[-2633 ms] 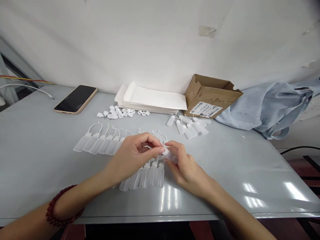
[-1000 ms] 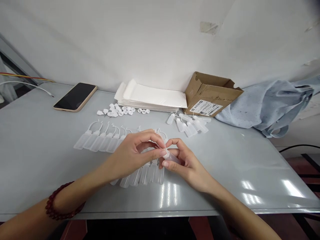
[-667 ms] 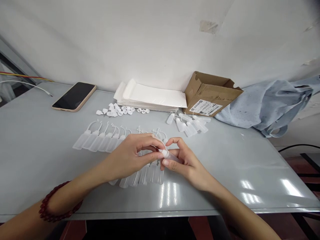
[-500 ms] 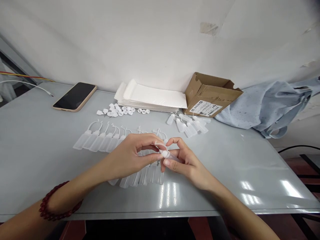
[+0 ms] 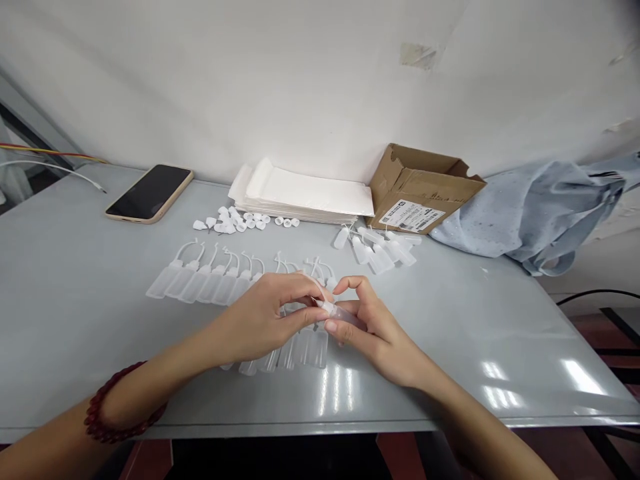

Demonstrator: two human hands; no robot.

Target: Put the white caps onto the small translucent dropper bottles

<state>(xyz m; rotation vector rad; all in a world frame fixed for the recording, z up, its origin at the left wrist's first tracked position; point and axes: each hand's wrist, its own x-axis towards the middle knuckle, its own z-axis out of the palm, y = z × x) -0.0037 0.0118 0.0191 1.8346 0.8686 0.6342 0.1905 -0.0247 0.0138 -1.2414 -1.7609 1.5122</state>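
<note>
Bottle [image 5: 347, 317], its strap [image 5: 317, 286] now showing unlike earlier, stays clamped in left fingers [image 5: 306, 317] and right fingers [image 5: 351, 335].

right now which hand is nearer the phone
Left. The left hand is to the phone's right and closer to the wearer, fingers at the top of a small bottle; the right hand is farther right, holding that bottle's body.

Two hands [image 5: 255, 317], one held bottle [image 5: 349, 317], one phone [image 5: 150, 193], one cardboard box [image 5: 435, 189], one blue bag [image 5: 520, 207], one bench [image 5: 465, 307]. Loose caps [image 5: 233, 213]: over a dozen. Lying bottles [image 5: 165, 281]: also over a dozen, too overlapped for an exact count.
</note>
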